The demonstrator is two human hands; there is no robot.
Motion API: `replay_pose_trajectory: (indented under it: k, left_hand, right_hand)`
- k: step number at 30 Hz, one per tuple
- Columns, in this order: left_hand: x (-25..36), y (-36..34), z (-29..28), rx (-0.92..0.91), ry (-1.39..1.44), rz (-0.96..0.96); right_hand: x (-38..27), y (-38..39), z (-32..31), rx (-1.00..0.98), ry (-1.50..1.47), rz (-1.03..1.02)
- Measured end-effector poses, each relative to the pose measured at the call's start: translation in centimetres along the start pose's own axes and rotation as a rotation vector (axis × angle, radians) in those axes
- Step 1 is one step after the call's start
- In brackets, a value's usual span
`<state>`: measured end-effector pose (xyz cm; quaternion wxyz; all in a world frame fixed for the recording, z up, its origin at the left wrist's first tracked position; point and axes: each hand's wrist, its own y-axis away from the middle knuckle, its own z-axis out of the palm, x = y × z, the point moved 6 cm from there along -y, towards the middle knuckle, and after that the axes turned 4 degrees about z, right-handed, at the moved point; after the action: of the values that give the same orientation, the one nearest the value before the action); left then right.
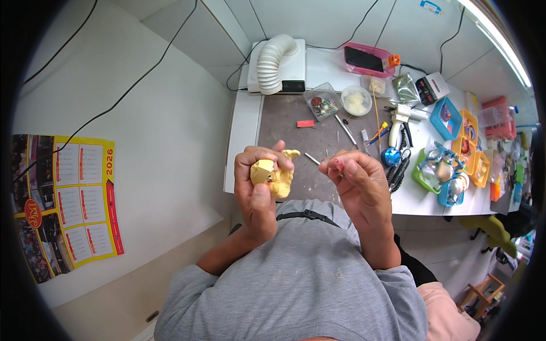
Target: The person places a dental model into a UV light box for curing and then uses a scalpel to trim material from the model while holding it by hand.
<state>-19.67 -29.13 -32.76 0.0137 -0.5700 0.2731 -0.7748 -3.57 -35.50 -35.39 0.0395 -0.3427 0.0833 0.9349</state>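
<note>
Fingers [248, 158] of left hand [255, 190]: curl round yellow cast [280, 186]. Fingers of right hand [363, 184]: pinch pink piece [339, 163]. Far: white hose [268, 63]; right of it, pink tray [363, 71].

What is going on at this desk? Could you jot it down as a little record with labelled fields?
Left hand: the hand holds a yellow, irregularly shaped piece
Right hand: the hand pinches a small reddish piece; whether it also holds the thin rod beside it is unclear
Under the hands: grey-brown mat
On the mat: flat red block, clear box of small parts
Behind: white device with ribbed hose
Far right: blue, orange and green trays
</note>
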Motion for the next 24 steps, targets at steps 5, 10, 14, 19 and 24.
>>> replay_pose_trajectory:
  k: [5,10,14,19,24]
  left_hand:
    - [-0.3,0.1,-0.1,-0.025,-0.004,-0.079]
    - [0.3,-1.2,1.0,-0.194,-0.110,-0.077]
    - [0.9,-2.2,1.1,-0.284,-0.183,-0.133]
    - [1.0,-2.7,1.5,-0.359,-0.209,-0.085]
    - [0.6,-2.1,1.4,-0.357,-0.125,-0.102]
  right_hand:
    - [1.0,-0.1,0.1,-0.041,-0.090,0.091]
    - [1.3,0.0,0.5,-0.065,-0.084,0.118]
    - [0.8,0.0,0.7,-0.051,0.059,0.077]
    - [0.3,0.2,1.2,-0.045,0.232,0.037]
    - [0.0,0.6,1.4,-0.033,0.307,0.015]
